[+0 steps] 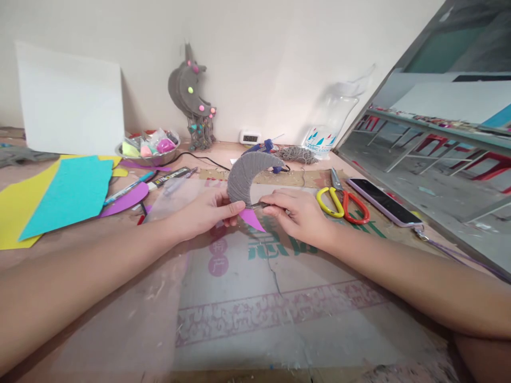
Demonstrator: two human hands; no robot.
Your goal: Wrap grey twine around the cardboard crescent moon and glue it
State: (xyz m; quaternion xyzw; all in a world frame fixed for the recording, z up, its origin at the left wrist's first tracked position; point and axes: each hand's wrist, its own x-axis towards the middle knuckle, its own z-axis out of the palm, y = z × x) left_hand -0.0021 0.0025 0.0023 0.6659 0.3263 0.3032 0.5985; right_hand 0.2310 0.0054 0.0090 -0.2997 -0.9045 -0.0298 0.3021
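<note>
Two bare hands work close together above the middle of the table, both gripping parts of one small piece. The left hand is pinched narrow, its thumb laid across the lower part of a grey, yarn-wrapped crescent, which stands up with its open side to the right. Below the thumb a bare purple tip pokes out — smooth, with no yarn over it. The right hand is just beside, its fingers drawn together on a short dark strand that reaches across to the crescent.

Beneath them lies a translucent sheet, with printed lettering showing through. Right of the hands sit scissors with one yellow and one red handle, then a phone. Behind the crescent are a blue tool, partly hidden, and a heap of grey yarn. A larger grey moon, dotted with coloured balls, is against the wall. Turquoise and yellow sheets overlap at the left.
</note>
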